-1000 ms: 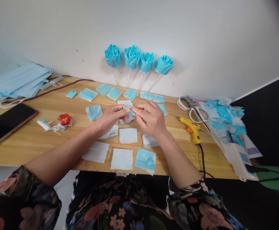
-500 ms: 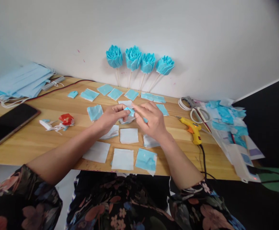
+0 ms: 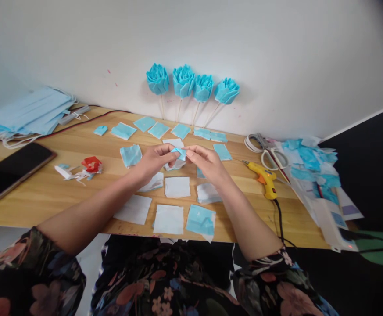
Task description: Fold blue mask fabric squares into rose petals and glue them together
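Over the middle of the table, my left hand (image 3: 153, 162) pinches a small folded blue fabric piece (image 3: 179, 153) between thumb and fingers. My right hand (image 3: 208, 163) grips the right side of the same piece, thumb and forefinger together. Under and around both hands lie several cut squares, some blue side up like the square at the far row (image 3: 158, 130), others white side up like the near square (image 3: 168, 219). One white square (image 3: 177, 187) rests just in front of the hands. Fingers partly cover the folded piece and a white square beneath.
Several blue fabric roses (image 3: 184, 81) on thin sticks lean against the wall. A yellow glue gun (image 3: 263, 176), scissors (image 3: 274, 159) and blue scraps (image 3: 309, 158) lie right. Face masks (image 3: 30, 109), a phone (image 3: 13, 175) and a crumpled red piece (image 3: 91, 164) are left.
My right hand has shifted slightly, its fingers drawn closer together at the right end of the blue piece. The left hand keeps its pinch nearly in place.
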The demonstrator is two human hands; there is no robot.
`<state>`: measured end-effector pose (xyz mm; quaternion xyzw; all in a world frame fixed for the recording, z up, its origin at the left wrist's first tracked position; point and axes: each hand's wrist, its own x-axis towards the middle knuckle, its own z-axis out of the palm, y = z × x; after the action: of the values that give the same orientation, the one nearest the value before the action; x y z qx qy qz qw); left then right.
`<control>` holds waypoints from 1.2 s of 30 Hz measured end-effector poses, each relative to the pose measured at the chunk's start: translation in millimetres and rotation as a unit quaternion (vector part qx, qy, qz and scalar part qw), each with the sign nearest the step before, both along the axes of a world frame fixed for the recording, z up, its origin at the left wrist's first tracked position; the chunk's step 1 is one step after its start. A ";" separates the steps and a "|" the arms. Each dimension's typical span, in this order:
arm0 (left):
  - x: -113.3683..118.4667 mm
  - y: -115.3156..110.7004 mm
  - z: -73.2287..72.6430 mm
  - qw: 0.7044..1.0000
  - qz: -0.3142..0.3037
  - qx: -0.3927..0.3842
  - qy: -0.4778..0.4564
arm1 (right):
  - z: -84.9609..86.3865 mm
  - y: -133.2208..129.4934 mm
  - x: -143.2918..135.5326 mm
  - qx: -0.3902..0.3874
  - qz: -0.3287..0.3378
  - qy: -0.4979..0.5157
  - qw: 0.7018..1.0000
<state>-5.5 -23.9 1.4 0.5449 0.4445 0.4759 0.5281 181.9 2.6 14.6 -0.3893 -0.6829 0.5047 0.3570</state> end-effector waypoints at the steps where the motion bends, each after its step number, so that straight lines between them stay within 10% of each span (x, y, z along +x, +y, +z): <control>1: 0.6 -0.2 0.5 1.000 0.000 -0.001 0.006 | -0.3 -0.3 -0.6 -0.003 0.001 0.001 1.000; 36: -1.7 5.1 -10.7 0.998 0.012 -0.029 -0.059 | 0.7 -1.3 -2.8 -0.020 -0.006 -0.030 0.999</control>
<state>-7.2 -18.8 -9.4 0.4953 0.4326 0.5005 0.5630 179.1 1.4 15.4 -0.4155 -0.6804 0.5045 0.3316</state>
